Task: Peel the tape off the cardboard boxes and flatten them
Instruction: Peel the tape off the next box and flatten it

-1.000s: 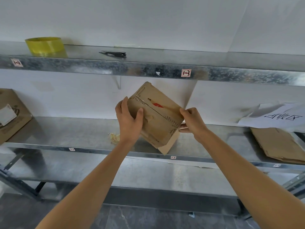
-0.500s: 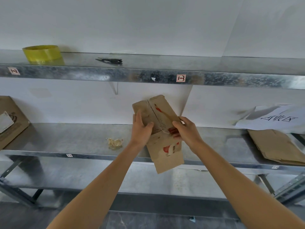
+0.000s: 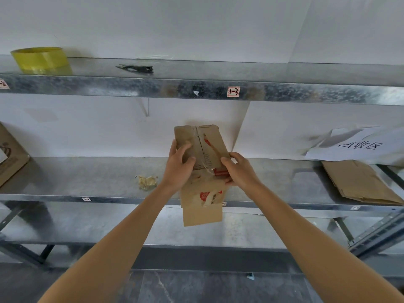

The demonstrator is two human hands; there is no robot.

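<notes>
A small brown cardboard box with red print is held upright in front of the middle shelf, partly collapsed, with a flap hanging open at the bottom. My left hand grips its upper left side, thumb on the front face. My right hand holds its right edge and pinches a strip of clear tape that runs loose from the box's centre seam. A crumpled wad of peeled tape lies on the shelf to the left.
Flattened cardboard lies on the shelf at right under a white paper sign. Another cardboard box sits at far left. The upper shelf carries a yellow tape roll and dark scissors.
The box has been turned from tilted to upright and its bottom flap has dropped open. My right hand has shifted from the box's right corner to the tape strip on its front.
</notes>
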